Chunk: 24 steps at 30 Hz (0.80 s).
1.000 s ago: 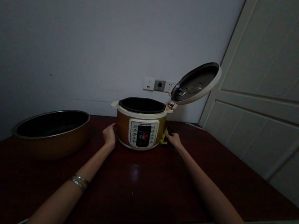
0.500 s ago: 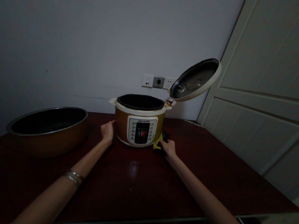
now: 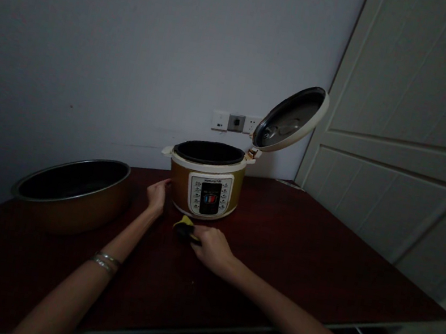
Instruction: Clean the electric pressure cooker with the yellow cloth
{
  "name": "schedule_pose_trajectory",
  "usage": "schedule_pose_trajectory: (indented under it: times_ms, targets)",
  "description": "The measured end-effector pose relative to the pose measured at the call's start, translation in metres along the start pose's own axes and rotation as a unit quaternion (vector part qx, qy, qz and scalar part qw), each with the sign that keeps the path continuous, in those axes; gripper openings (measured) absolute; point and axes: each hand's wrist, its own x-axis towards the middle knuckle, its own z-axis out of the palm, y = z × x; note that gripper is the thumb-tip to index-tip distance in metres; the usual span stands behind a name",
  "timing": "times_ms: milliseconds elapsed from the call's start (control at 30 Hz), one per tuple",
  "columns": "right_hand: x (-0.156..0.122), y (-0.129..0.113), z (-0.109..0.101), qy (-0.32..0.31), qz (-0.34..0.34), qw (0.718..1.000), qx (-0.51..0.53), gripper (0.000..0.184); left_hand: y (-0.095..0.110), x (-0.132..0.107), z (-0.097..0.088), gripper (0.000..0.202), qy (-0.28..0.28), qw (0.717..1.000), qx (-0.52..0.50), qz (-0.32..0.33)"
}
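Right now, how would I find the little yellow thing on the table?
Look at the dark red table, then the gold cooker with its lid up. Just in front of it, the right hand holds the small yellow-and-black thing, far smaller than the big pan.

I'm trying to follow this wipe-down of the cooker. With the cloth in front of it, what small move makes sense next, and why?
Probably bring the right hand with the yellow cloth forward to the cooker front, near the control panel. The cloth lies on the table just short of the base, and the left hand rests against the cooker's side, seemingly steadying it.
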Motion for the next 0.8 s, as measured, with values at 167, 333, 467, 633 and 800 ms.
schedule_pose_trajectory:
  times_ms: [167, 333, 467, 633, 800]
  targets:
    - [0.041, -0.032, 0.029, -0.034, -0.193, 0.911, -0.362, 0.027, 0.018, 0.016, -0.012, 0.021, -0.063, 0.996, 0.023, -0.062]
    - [0.105, -0.047, 0.067, -0.039, -0.186, 0.904, -0.383, 0.026, 0.036, 0.026, -0.025, 0.019, -0.066, 0.993, 0.06, -0.072]
    - [0.136, -0.06, 0.083, -0.049, -0.153, 0.909, -0.385, 0.027, 0.039, 0.028, -0.03, 0.02, -0.05, 0.996, 0.069, -0.041]
    - [0.126, -0.059, 0.081, -0.058, -0.141, 0.909, -0.389, 0.026, 0.035, 0.028, -0.035, 0.021, -0.037, 0.997, 0.068, -0.01]
    - [0.071, -0.031, 0.06, -0.056, -0.169, 0.896, -0.408, 0.022, 0.024, 0.027, -0.036, 0.022, -0.036, 0.997, 0.066, -0.016]
